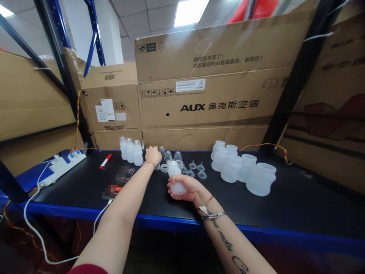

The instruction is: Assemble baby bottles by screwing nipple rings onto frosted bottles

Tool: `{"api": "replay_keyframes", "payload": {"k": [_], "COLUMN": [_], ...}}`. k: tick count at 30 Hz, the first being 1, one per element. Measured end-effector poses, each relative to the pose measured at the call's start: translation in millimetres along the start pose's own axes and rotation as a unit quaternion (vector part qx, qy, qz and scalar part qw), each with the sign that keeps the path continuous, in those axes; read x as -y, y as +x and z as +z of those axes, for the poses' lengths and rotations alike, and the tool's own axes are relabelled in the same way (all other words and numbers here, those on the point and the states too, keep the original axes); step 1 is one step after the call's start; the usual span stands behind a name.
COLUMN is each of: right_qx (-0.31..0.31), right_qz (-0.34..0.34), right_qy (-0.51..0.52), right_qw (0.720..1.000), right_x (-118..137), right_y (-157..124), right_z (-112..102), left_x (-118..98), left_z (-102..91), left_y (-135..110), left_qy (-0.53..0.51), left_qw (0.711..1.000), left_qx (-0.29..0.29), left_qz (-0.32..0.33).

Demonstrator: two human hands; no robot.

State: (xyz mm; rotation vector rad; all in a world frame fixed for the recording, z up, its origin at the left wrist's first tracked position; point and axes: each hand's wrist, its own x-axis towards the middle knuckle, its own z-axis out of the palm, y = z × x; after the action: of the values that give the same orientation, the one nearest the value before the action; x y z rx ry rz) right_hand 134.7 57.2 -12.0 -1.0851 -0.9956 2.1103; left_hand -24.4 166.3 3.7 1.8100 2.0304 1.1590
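My right hand [182, 188] cups a frosted translucent plastic bottle [176, 179] on its side, just above the black tabletop [273, 205]. My left hand [153, 155] rests knuckles-up at the far edge, its fingers hidden, beside a group of three upright translucent bottles [130, 151]. Small transparent silicone teats [192, 164] and flat rings [164, 168] lie scattered between my hands. To the right stand several wider frosted bottles [245, 168].
A red-capped marker [105, 161] and a blurred phone [122, 178] with a white cable lie on the table's left side. A white power strip [67, 163] sits at the left end. Large cardboard boxes [199, 87] and dark shelf uprights stand behind.
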Motion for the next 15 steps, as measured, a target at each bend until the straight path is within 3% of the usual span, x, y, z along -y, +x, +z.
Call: {"api": "replay_keyframes", "payload": {"k": [5, 11, 14, 15], "right_qx": [-0.046, -0.064, -0.071, -0.074], "right_qz": [0.011, -0.007, -0.011, -0.009], "right_qy": [-0.028, -0.051, -0.06, -0.059], "right_qw": [0.999, 0.997, 0.996, 0.995], "right_x": [1.9, 2.0, 2.0, 2.1], "right_y": [-4.8, -7.7, -6.9, -6.3], "right_z": [7.2, 11.9, 11.0, 10.3], "left_x": [7.2, -2.6, -15.0, -19.2], "left_z": [6.5, -12.1, -22.9, -25.5], "left_y": [-1.4, -4.4, -13.4, -17.9], "left_qy": [-0.011, -0.145, -0.265, -0.337], "left_qw": [1.0, 0.989, 0.963, 0.937], "left_qx": [-0.007, -0.011, 0.05, 0.087], "left_qz": [0.0, -0.005, -0.011, -0.028]}}
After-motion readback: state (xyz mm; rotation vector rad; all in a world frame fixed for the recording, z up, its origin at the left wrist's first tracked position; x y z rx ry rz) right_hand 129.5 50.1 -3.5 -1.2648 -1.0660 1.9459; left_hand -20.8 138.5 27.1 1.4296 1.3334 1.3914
